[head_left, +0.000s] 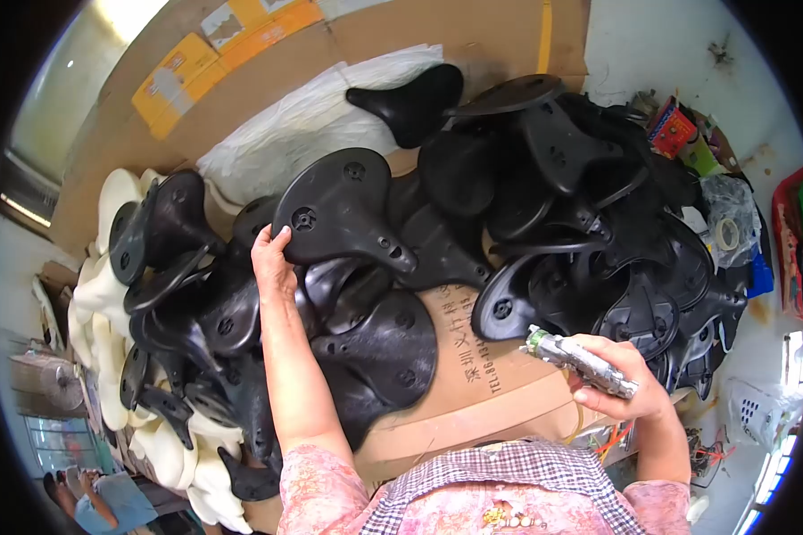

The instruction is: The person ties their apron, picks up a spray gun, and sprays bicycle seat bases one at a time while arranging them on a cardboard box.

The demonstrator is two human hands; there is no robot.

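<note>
My left hand (pixel 275 259) grips the edge of a black plastic bicycle saddle base (pixel 337 209), thumb on top. The base is raised over the pile, its face with round fittings toward me and its narrow nose pointing right. In my right hand (pixel 629 374) is a silver, tape-wrapped cylindrical tool (pixel 583 361) with a greenish end pointing left; its exact kind I cannot make out. Close to that end lies another black saddle base (pixel 501 308). More black bases (pixel 384 348) are heaped below the one I hold.
A large pile of black saddle bases (pixel 562 143) rises at the right, and cream foam saddle pads (pixel 107 294) stack up at the left. Printed cardboard (pixel 459 343) lies beneath. A roll of tape (pixel 727 234) sits far right. Another person (pixel 120 501) is at lower left.
</note>
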